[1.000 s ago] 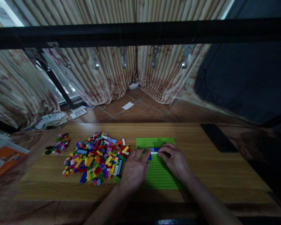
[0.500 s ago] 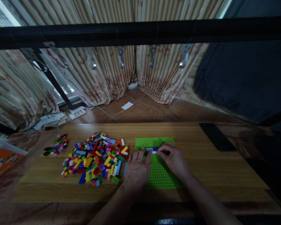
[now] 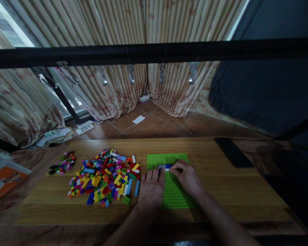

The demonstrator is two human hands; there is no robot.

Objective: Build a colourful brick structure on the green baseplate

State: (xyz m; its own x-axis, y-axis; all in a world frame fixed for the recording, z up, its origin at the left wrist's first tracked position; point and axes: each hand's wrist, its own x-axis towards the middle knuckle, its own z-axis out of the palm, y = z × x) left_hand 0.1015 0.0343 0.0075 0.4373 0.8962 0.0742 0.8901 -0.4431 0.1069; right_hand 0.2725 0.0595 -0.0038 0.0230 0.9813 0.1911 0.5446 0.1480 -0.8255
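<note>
A green studded baseplate lies on the wooden table. Across its upper half runs a short row of blue, white and greyish toy bricks. My left hand rests palm down over the plate's left edge, fingers stretched out, their tips at the row's left end. At the other end, my right hand has thumb and index finger pinched together against the bricks. Whatever sits between those fingertips is hidden. Left of my left hand spreads a big pile of mixed coloured bricks.
A smaller heap of coloured pieces lies at the table's far left. On the right is a black phone. A clear box with an orange label stands beyond the left edge. A dark bar with metal hooks crosses ahead.
The view has tilted up slightly, so the whole scene sits lower. Both hands stay at the row of bricks, with only small finger shifts.
</note>
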